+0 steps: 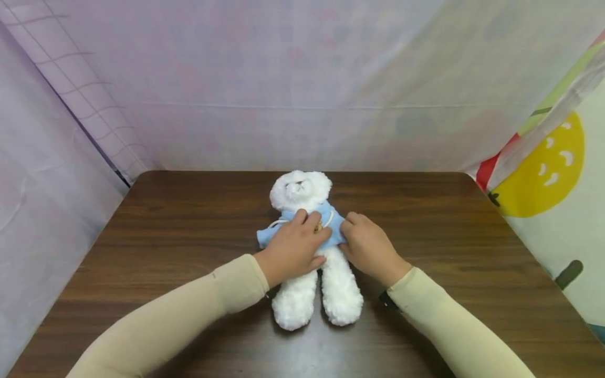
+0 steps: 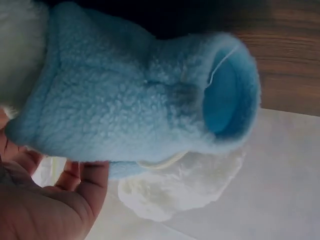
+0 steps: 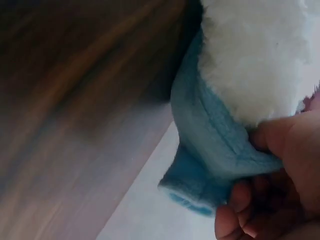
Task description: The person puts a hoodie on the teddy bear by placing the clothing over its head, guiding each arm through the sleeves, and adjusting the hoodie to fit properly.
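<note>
A white plush bear lies on its back on the table, head toward the far edge. It wears a light blue fleece top with white cords and a small golden-brown patch on the chest. My left hand rests across the chest, fingers spread on the top and thumb near its hem. The left-side sleeve gapes, with only blue lining showing inside. With thumb and fingers, my right hand pinches the lower side of the top by the hem. Another sleeve hangs beside those fingers.
The dark wood-grain table has rounded far corners. Pale curtain cloth hangs behind it and down the left side. At the right is a white cloth with a yellow fruit print. A dark band shows at my right wrist.
</note>
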`<state>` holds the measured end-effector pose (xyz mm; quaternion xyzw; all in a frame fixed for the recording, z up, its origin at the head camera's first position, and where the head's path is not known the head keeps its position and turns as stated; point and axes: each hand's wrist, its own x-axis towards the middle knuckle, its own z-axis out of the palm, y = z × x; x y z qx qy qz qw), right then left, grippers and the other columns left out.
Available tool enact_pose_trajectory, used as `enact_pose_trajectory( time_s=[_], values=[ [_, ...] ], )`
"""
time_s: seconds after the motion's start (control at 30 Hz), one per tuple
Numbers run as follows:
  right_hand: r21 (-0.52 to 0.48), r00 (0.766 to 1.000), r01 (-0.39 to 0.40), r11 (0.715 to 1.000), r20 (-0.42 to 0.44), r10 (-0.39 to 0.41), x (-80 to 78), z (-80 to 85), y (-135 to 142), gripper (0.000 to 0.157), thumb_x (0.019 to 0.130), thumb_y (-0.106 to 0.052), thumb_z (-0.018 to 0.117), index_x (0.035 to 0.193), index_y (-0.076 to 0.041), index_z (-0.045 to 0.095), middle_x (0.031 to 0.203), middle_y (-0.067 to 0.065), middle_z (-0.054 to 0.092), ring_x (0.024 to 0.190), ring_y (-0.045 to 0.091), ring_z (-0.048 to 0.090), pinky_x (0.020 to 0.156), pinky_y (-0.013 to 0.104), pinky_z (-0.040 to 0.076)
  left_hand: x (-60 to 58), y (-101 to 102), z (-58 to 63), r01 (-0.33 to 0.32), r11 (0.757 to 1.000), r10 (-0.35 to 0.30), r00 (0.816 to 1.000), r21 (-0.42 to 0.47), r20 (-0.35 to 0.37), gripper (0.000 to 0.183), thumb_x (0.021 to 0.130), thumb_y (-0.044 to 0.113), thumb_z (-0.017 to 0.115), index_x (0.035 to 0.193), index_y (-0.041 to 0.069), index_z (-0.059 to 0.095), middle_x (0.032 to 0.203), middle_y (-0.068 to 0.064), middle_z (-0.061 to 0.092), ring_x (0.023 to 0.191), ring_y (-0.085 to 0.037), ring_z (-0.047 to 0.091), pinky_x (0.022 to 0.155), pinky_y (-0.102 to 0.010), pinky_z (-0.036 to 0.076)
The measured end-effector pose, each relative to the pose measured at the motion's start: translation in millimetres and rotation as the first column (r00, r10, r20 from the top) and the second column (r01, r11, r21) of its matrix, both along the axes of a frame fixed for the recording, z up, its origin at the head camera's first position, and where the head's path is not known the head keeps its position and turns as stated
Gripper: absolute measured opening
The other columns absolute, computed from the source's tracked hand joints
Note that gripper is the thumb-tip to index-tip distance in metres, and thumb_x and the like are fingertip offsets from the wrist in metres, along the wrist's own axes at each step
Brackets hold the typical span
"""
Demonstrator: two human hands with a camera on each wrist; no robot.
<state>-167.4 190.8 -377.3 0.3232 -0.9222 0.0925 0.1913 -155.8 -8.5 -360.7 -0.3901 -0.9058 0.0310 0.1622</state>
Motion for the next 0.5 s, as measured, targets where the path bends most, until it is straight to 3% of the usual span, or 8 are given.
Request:
enact_pose_trajectory(
  time_s=[0.2, 0.33, 0.43, 0.5],
  values=[
    [-0.015, 0.998, 0.062, 0.998, -0.009, -0.062, 5.1, 0.7, -5, 0.029, 0.066, 0.001, 0.064, 0.055, -0.014, 0.041, 0.059, -0.001, 0.036, 0.050, 0.014, 0.031, 0.045, 0.027, 0.029, -0.9, 7, 0.0, -0.032, 0.999, 0.030, 0.999, 0.037, 0.045, 0.051, 0.079, 0.050, 0.065, 0.116, 0.017, 0.052, 0.109, -0.008, 0.040, 0.089, -0.025, 0.036, 0.050, -0.023, 0.042],
    [-0.020, 0.998, -0.049, 0.999, 0.034, 0.050, 1.2, 3.8, 4, 0.027, 0.073, -0.005, 0.067, 0.064, -0.015, 0.044, 0.065, -0.003, 0.038, 0.056, 0.012, 0.034, 0.049, 0.026, 0.032, -0.2, 6, 0.7, -0.049, 0.998, 0.046, 0.996, 0.043, 0.075, 0.053, 0.080, 0.050, 0.065, 0.117, 0.015, 0.051, 0.110, -0.008, 0.039, 0.089, -0.025, 0.035, 0.053, -0.023, 0.043],
    [-0.114, 0.981, -0.138, 0.984, 0.120, 0.152, -5.4, 7.8, 20, 0.021, 0.078, -0.012, 0.068, 0.076, -0.015, 0.048, 0.075, -0.003, 0.044, 0.066, 0.011, 0.043, 0.059, 0.026, 0.039, 0.0, 1, 0.6, -0.051, 0.997, 0.046, 0.996, 0.056, 0.082, 0.052, 0.080, 0.052, 0.063, 0.115, 0.016, 0.051, 0.109, -0.007, 0.039, 0.089, -0.025, 0.036, 0.055, -0.023, 0.043],
    [-0.191, 0.972, -0.134, 0.972, 0.166, 0.167, -8.7, 11.1, 30, 0.016, 0.081, -0.014, 0.068, 0.082, -0.014, 0.051, 0.081, -0.003, 0.047, 0.073, 0.011, 0.047, 0.064, 0.028, 0.042, 0.3, -4, 0.2, -0.054, 0.997, 0.049, 0.996, 0.062, 0.078, 0.050, 0.081, 0.053, 0.062, 0.114, 0.017, 0.051, 0.109, -0.007, 0.039, 0.089, -0.024, 0.036, 0.056, -0.024, 0.043]
  ],
)
